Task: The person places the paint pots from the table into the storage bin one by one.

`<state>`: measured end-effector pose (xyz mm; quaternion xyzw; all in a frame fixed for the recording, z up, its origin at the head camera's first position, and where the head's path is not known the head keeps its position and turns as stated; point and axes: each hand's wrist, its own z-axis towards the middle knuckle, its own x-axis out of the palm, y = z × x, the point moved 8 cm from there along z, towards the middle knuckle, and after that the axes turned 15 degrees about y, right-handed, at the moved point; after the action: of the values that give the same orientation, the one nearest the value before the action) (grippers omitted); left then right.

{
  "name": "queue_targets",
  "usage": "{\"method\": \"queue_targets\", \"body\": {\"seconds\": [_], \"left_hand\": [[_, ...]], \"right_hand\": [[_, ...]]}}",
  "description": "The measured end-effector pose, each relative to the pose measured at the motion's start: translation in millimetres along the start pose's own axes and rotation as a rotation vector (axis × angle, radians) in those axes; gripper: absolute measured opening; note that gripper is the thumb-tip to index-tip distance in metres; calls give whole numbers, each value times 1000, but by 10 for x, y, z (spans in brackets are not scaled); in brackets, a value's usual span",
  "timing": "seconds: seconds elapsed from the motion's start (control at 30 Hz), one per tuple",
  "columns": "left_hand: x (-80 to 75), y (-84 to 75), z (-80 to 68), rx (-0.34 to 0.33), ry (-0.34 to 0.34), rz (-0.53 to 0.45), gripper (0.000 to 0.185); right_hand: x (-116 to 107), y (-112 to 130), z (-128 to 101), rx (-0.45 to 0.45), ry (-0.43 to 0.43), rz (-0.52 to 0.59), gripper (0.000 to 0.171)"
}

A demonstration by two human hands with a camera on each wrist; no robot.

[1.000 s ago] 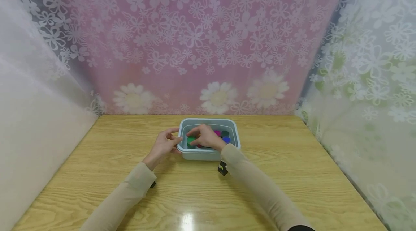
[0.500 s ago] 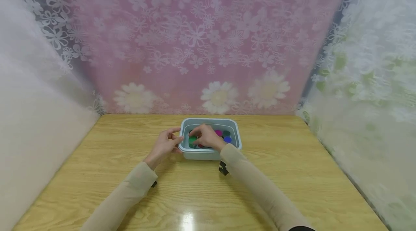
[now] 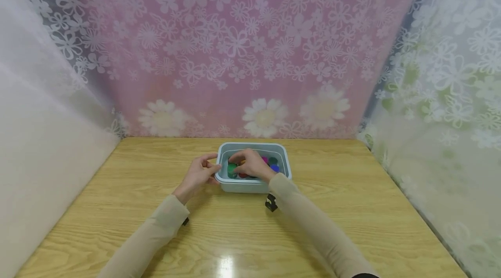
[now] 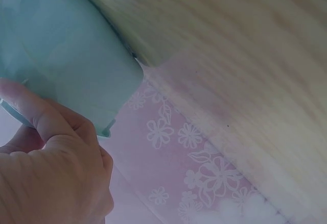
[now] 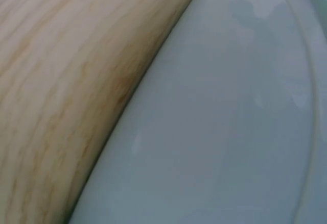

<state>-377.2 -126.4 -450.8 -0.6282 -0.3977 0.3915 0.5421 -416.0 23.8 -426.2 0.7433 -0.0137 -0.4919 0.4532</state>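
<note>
A pale blue-grey plastic box (image 3: 242, 187) stands on the table, with several small round coloured pieces inside. My left hand (image 3: 197, 173) grips the box's left rim. The left wrist view also has this hand (image 4: 56, 168) holding the edge of the box. Inside the box, my right hand (image 3: 252, 165) reaches to the left end with bent fingers and thumb. Its fingertips are right at a green round piece (image 3: 232, 170); I cannot tell whether they pinch it. The right wrist view shows the box's outer wall (image 5: 204, 112), with that hand out of sight.
Blue (image 3: 275, 168), magenta (image 3: 265, 159) and dark green (image 3: 273, 161) round pieces lie at the box's right side. Red shows under the right hand. A wooden table (image 3: 156, 243) carries the box, and flowered cloth (image 3: 250, 51) hangs behind and at both sides.
My right hand has shifted slightly to the right inside the box, uncovering more of the green piece and covering more of the magenta one. My left hand stays on the rim.
</note>
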Motion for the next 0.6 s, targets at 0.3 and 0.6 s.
{"method": "queue_targets", "body": {"seconds": [0.3,0.6], "left_hand": [[-20,50,28,-8,2,-16,50],[-28,54,17,-31,40,15,53]], "right_hand": [[-77,-33,-169,-12,19,83,33],[-322,-213,-406,18,-11,125,31]]}}
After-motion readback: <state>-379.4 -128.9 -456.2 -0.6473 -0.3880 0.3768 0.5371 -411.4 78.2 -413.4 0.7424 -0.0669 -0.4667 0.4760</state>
